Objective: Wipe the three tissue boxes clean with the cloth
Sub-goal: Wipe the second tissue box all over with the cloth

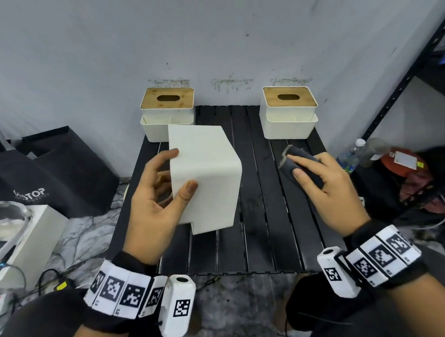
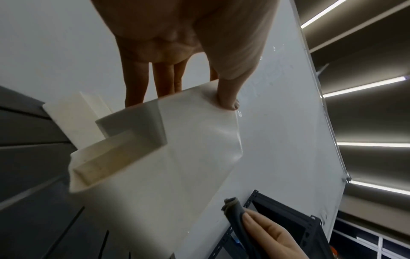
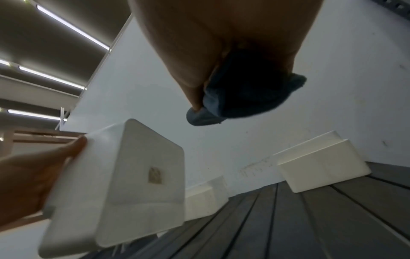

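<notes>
The left hand (image 1: 153, 197) is gripping a white tissue box (image 1: 206, 177) lifted above the middle of the black slatted table (image 1: 265, 217), thumb (image 1: 188, 192) pressing on the face turned up to the head camera and the other fingers reaching round the left side, their tips hidden behind it. From the right wrist, a small brownish sticker (image 3: 154, 175) is showing on the box's flat end, too blurred to read. The right hand (image 1: 325, 186) is clutching a bunched dark grey cloth (image 1: 301, 164), fingers curling over it, holding it apart from the box on its right; whether the cloth is touching the table is probably not decidable from these views.

Two more tissue boxes with wooden slotted lids are standing at the table's far edge, one at the far left corner (image 1: 167, 112), partly covered by the held box, and one at the far right corner (image 1: 289, 110). Both wrists are wearing white bands (image 1: 124, 292) printed with black square codes. On the floor to the left, a black bag (image 1: 49, 177) is bearing white lettering ending in "STOP"; its first letters are unclear.
</notes>
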